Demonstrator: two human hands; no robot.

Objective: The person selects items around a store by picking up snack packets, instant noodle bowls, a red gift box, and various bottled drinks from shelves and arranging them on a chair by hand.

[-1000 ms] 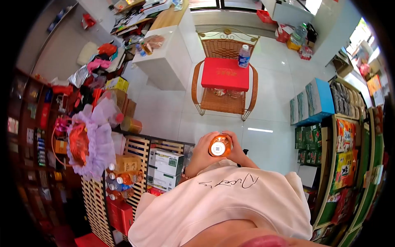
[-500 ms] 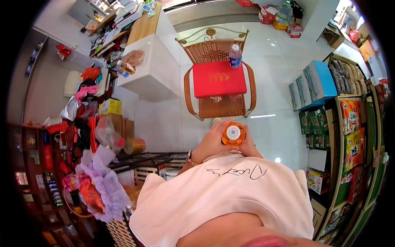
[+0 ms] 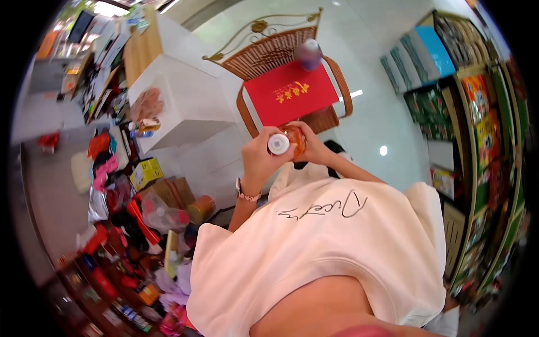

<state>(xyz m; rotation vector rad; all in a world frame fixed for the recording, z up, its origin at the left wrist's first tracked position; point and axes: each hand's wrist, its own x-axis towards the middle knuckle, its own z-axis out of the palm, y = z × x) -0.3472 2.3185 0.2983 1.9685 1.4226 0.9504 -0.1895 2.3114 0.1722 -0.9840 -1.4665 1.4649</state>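
An orange-coloured bottle (image 3: 296, 141) with a white cap (image 3: 278, 144) is held between both hands in front of my chest, its cap tilted toward the left. My left hand (image 3: 257, 159), with a watch and bracelet at the wrist, wraps around the cap end. Around the bottle's body curls my right hand (image 3: 313, 147). Just beyond the hands, a red box (image 3: 292, 92) with gold lettering lies across the armrests of a wicker chair (image 3: 269, 53). A clear bottle (image 3: 309, 56) with a blue-purple label, blurred, stands at the box's far right corner.
A white counter (image 3: 188, 104) stands left of the chair. Shelves of packaged goods (image 3: 485, 146) line the right, with blue-topped boxes (image 3: 432, 53) beside them. Cartons (image 3: 174, 191), a yellow box (image 3: 147, 173) and mixed clutter fill the lower left.
The view has turned and tilted. The bottle has gone from upright to tipped leftward, with its cap shifting left. Both hands have moved up closer to the red box.
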